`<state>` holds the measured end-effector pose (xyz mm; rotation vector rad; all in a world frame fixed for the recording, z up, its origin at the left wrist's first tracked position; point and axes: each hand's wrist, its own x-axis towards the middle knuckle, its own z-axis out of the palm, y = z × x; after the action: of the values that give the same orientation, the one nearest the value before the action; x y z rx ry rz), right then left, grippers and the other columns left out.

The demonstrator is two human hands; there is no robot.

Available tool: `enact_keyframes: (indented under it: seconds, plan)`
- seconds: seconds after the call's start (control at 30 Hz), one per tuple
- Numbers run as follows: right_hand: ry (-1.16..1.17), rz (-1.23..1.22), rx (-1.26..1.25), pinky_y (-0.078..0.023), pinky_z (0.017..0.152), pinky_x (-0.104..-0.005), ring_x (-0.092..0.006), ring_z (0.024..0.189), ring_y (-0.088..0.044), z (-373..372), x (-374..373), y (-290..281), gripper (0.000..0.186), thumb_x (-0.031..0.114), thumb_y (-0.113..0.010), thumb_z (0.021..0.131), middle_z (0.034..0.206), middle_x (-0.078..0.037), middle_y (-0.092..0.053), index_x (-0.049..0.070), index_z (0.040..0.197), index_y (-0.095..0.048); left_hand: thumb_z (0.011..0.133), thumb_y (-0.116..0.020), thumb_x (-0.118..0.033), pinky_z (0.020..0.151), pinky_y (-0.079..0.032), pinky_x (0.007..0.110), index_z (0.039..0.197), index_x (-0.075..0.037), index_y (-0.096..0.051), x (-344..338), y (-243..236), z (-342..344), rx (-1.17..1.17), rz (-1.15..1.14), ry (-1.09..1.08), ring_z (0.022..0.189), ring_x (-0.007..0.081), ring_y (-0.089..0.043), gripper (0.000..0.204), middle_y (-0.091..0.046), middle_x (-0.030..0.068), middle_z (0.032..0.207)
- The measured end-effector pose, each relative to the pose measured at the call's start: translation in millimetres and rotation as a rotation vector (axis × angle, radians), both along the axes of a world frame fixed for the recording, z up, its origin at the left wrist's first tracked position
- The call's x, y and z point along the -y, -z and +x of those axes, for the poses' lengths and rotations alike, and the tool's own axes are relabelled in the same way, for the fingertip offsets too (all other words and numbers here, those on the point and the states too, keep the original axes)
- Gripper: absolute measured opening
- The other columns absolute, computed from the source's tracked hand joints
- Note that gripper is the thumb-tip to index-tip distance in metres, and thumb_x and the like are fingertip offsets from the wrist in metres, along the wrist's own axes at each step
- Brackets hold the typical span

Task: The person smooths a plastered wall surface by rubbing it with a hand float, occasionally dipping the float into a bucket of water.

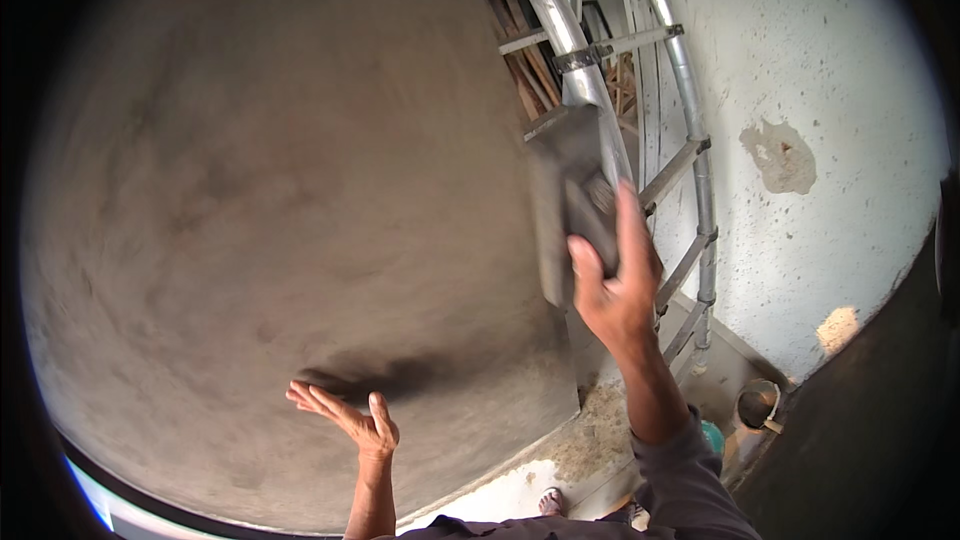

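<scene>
My right hand grips a dark plastering float by its handle, with the fingers wrapped round it. Motion smears the float a little. It is at the right edge of a grey-brown plastered wall; whether it touches the plaster I cannot tell. Lower down and to the left, my left hand is open and empty, its thumb apart from the outstretched fingers. It is close to the same wall, beside a dark shadow, and contact with the surface is unclear.
A metal ladder stands just right of the float, before a speckled white wall. Wooden boards lean behind it. A bucket sits on the floor at lower right. My foot shows near the wall's base.
</scene>
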<state>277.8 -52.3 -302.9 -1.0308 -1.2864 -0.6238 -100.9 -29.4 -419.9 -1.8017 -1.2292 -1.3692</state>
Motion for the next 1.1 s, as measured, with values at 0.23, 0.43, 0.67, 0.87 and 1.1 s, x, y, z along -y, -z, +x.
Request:
enact_keyframes:
  seconds: [0.23, 0.43, 0.67, 0.87, 1.1]
  plan:
    - [-0.017, 0.047, -0.044, -0.054, 0.076, -0.0436, -0.0328, 0.091, -0.064, -64, -45, -44, 0.065, 0.013, -0.067, 0.092, 0.106, -0.016, -0.062, 0.006, 0.152, -0.044, 0.106, -0.042, -0.051, 0.121, 0.005, 0.062, 0.161, -0.004, -0.025, 37, -14, -151, -0.03, 0.079, -0.415, 0.156, 0.0428, 0.002, 0.074, -0.011, 0.0211, 0.169]
    - [0.064, 0.17, 0.057, -0.054, 0.073, -0.0458, -0.037, 0.089, -0.065, -82, -58, -104, 0.057, 0.01, -0.064, 0.094, 0.108, -0.019, -0.061, 0.005, 0.148, -0.047, 0.108, -0.027, -0.048, 0.123, 0.003, 0.058, 0.162, -0.006, -0.021, 32, -1, -198, -0.16, 0.218, -0.537, 0.157, 0.0394, -0.005, 0.068, -0.01, 0.0211, 0.169]
    - [-0.041, 0.062, 0.027, -0.055, 0.075, -0.0473, -0.0398, 0.094, -0.065, -92, -47, -63, 0.055, 0.012, -0.064, 0.093, 0.107, -0.02, -0.062, 0.002, 0.145, -0.049, 0.107, -0.029, -0.051, 0.124, -0.004, 0.056, 0.161, -0.004, -0.026, 28, -3, -195, -0.151, 0.254, -0.52, 0.156, 0.0382, -0.013, 0.071, -0.016, 0.0204, 0.168]
    - [-0.048, 0.023, 0.095, -0.055, 0.09, -0.0488, -0.0448, 0.106, -0.065, -108, -43, -39, 0.055, 0.01, -0.063, 0.093, 0.115, -0.026, -0.062, 0.002, 0.145, -0.05, 0.107, -0.031, -0.05, 0.124, -0.008, 0.057, 0.16, -0.004, -0.027, 30, -10, -194, -0.194, 0.296, -0.54, 0.155, 0.0385, -0.017, 0.07, -0.019, 0.0214, 0.167]
    - [-0.054, 0.069, 0.014, -0.054, 0.088, -0.0485, -0.044, 0.103, -0.065, -95, -51, -91, 0.053, 0.009, -0.064, 0.093, 0.118, -0.025, -0.064, 0.002, 0.144, -0.051, 0.107, -0.032, -0.049, 0.123, -0.011, 0.058, 0.16, -0.006, -0.029, 26, -13, -185, -0.201, 0.319, -0.523, 0.155, 0.0403, -0.018, 0.068, -0.02, 0.022, 0.167]
